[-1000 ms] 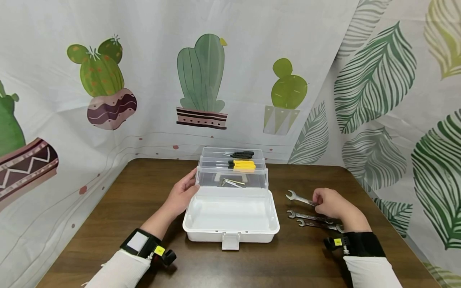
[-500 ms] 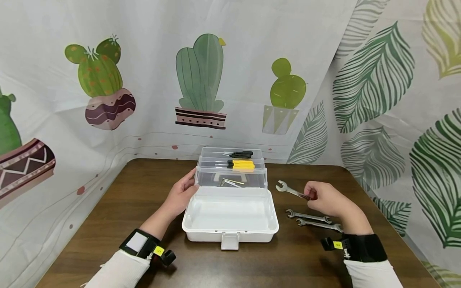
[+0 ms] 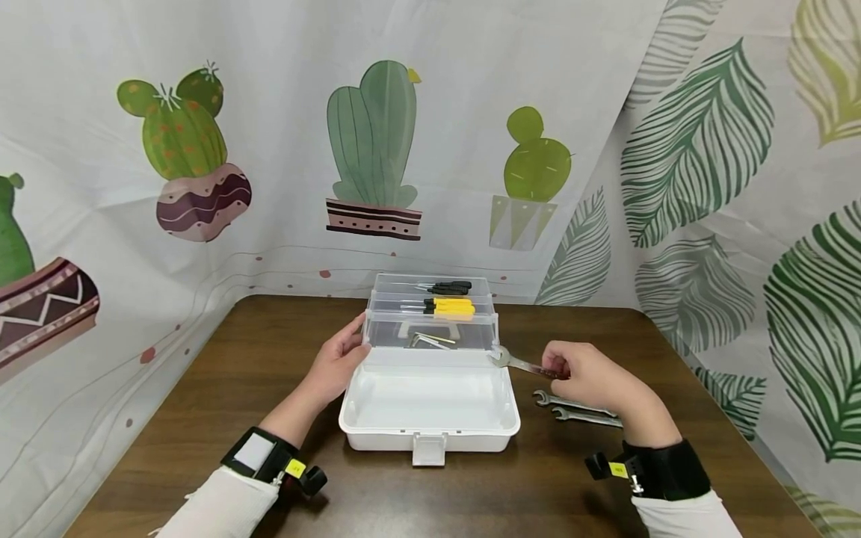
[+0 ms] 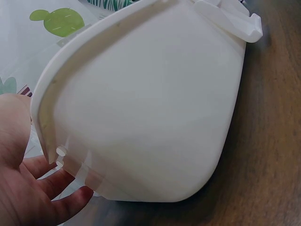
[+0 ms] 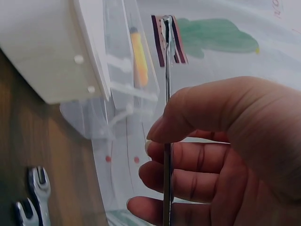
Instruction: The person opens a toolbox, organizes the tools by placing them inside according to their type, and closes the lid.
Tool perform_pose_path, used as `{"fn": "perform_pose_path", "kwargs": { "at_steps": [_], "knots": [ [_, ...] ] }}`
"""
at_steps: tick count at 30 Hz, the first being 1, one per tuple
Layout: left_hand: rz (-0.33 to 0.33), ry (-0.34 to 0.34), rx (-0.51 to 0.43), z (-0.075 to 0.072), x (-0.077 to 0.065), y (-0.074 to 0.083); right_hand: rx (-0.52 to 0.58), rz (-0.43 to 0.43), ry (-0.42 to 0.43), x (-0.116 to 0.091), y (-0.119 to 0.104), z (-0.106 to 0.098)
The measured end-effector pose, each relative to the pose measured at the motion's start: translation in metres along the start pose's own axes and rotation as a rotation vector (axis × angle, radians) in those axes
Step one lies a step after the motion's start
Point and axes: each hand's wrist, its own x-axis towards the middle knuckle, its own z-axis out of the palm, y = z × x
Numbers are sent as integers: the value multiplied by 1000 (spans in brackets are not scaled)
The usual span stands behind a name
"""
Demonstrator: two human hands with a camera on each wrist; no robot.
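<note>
A white toolbox (image 3: 429,441) stands with its lid raised and clear tiered trays (image 3: 430,329) fanned out behind it. At its left rear, my left hand (image 3: 335,366) holds the edge near the hinge; in the left wrist view its fingers (image 4: 59,181) lie at the clear plastic. My right hand (image 3: 592,373) pinches an open-end wrench (image 3: 525,365) between thumb and fingers, its head over the box's right rear corner. The wrench (image 5: 168,84) appears edge-on in the right wrist view. Two more wrenches (image 3: 572,403) lie on the table under my right hand, partly hidden by it.
Yellow-handled screwdrivers (image 3: 452,306), black-handled tools (image 3: 449,287) and hex keys (image 3: 432,341) sit in the trays. A latch (image 3: 428,450) hangs at the box front. The wooden table (image 3: 269,329) meets a printed cloth (image 3: 282,149) behind.
The right hand has lifted the wrench from beside the other two and carried it left to the toolbox's rear corner. The left hand has stayed at the box.
</note>
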Motion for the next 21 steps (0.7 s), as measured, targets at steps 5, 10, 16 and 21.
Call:
{"fn": "perform_pose_path", "kwargs": {
  "at_steps": [5,10,16,21],
  "knots": [
    [2,-1,7,0,0,0,21,-33,-19,6,-14,7],
    [2,-2,3,1,0,1,29,-78,-37,13,-31,14],
    [3,-5,-9,1,1,-1,11,-135,-80,28,-57,17],
    [5,-1,-16,1,1,-1,-18,-175,-166,48,-80,16]
  ]
}}
